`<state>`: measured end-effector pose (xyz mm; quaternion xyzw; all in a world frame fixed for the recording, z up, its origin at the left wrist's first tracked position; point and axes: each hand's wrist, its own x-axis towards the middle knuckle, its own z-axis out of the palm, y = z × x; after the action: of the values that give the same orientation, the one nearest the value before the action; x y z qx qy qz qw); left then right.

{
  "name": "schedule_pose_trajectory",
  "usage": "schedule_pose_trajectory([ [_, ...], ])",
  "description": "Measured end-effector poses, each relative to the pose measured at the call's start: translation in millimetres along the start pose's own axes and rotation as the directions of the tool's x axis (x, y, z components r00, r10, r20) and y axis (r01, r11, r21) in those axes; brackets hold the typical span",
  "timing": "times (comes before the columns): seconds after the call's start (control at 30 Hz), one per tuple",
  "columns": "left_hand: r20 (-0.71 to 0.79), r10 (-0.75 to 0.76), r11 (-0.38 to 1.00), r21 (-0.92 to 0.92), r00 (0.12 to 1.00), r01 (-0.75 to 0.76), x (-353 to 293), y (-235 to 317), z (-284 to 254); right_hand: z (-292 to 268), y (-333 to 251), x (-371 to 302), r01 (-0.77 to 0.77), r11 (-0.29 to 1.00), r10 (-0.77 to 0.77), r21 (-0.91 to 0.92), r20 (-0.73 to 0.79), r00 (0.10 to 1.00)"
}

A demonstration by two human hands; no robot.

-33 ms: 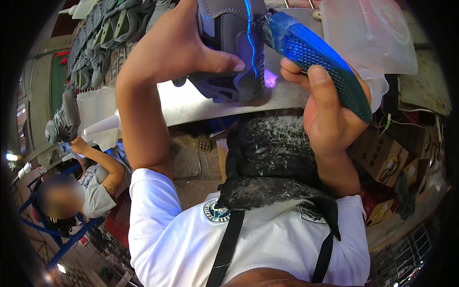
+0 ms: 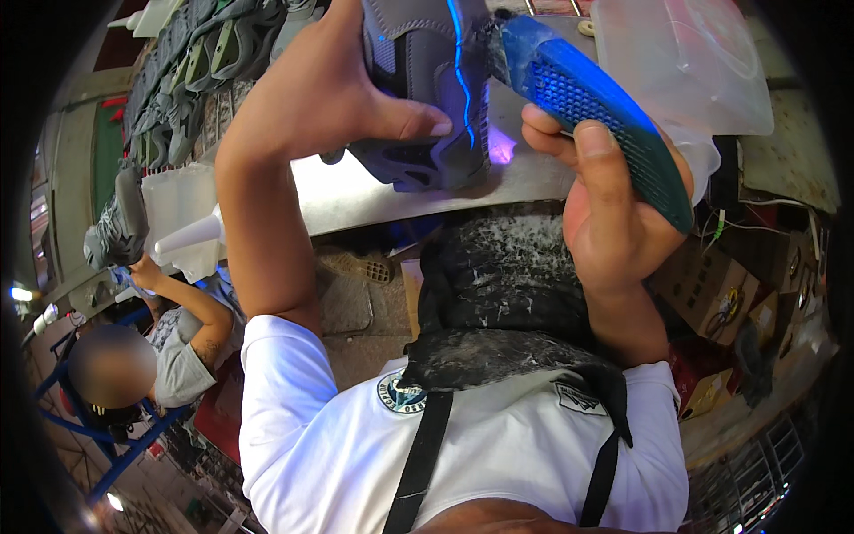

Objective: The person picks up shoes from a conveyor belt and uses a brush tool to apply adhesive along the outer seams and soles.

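Note:
A grey shoe upper (image 2: 422,98) is held at the top of the view, over a shiny metal work surface (image 2: 347,200). My left hand (image 2: 334,98) grips it from the left, its thumb pressed across the side; the other fingers are mostly hidden. A wavy bright blue line runs down the shoe. My right hand (image 2: 614,187) is closed round a brush (image 2: 605,102) with a ridged blue-green handle. The brush's dark bristle end points left, at the shoe's right edge; whether it touches I cannot tell.
Several grey shoes (image 2: 191,80) stand in rows at the upper left. Translucent plastic containers (image 2: 685,67) sit at the upper right. A white nozzle (image 2: 191,233) projects near my left forearm. At the left, a co-worker (image 2: 191,356) holds another grey shoe (image 2: 118,218). Cardboard boxes (image 2: 712,285) lie at the right.
The shoe and my left hand have shifted very slightly left. My right hand and the brush hold nearly the same place.

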<state>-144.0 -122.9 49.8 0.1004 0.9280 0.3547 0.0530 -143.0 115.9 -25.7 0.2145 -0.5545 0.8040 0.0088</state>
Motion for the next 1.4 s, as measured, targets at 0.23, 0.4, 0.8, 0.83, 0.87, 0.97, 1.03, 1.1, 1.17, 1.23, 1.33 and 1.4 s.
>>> schedule_pose_trajectory([
  [0.23,-0.033,-0.080,0.988,-0.137,0.996,0.075,-61.8,-21.7,19.3,-94.8,-62.5,-3.6,-0.095,0.993,0.084,-0.073,-0.146,0.986],
  [0.4,-0.155,-0.075,0.996,0.045,0.985,0.082,-111.5,-34.5,34.7,-142.6,-70.7,-15.3,-0.349,0.731,0.164,-0.587,-0.346,0.924],
  [0.8,-0.353,-0.133,0.989,-0.103,0.926,0.103,-126.0,-55.4,63.9,-193.5,-49.8,1.1,-0.113,0.792,0.287,-0.600,0.203,0.936],
  [0.83,-0.375,-0.152,0.982,-0.164,0.914,0.096,-124.7,-57.4,63.8,-195.1,-55.6,3.2,-0.217,0.777,0.378,-0.591,0.163,0.911],
  [0.87,-0.396,-0.173,0.971,-0.224,0.902,0.088,-122.6,-59.1,64.7,-197.2,-58.9,4.4,-0.318,0.752,0.466,-0.577,0.126,0.876],
  [0.97,-0.445,-0.151,0.949,-0.314,0.883,0.005,-110.9,-60.5,59.8,-200.5,-54.0,10.3,-0.642,0.753,0.643,-0.141,-0.044,0.764],
  [1.03,-0.415,-0.157,0.913,-0.406,0.896,-0.028,-99.1,-60.5,52.0,-200.8,-56.4,4.2,-0.615,0.784,0.599,-0.087,-0.156,0.785],
  [1.1,-0.361,-0.197,0.842,-0.539,0.911,-0.031,-85.2,-45.3,47.7,-197.9,-56.4,-5.5,-0.600,0.798,0.583,-0.053,-0.182,0.791],
  [1.17,-0.290,-0.164,0.739,-0.670,0.943,-0.077,-61.4,-29.5,55.1,-196.7,-62.6,-20.7,-0.595,0.802,0.579,-0.054,-0.178,0.796],
  [1.23,-0.187,-0.198,0.581,-0.813,0.962,-0.039,-50.2,-19.8,65.7,-172.7,-59.7,-32.4,-0.584,0.789,0.598,0.193,-0.021,0.801],
  [1.33,-0.094,-0.166,0.388,-0.921,0.982,-0.023,-48.5,-11.9,83.0,-115.1,-37.5,-35.3,-0.434,0.649,0.550,0.625,0.010,0.835],
  [1.4,-0.058,-0.137,0.318,-0.948,0.989,-0.012,-43.6,-10.4,95.4,-92.3,-18.3,-22.7,-0.374,0.637,0.478,0.674,0.036,0.878],
])
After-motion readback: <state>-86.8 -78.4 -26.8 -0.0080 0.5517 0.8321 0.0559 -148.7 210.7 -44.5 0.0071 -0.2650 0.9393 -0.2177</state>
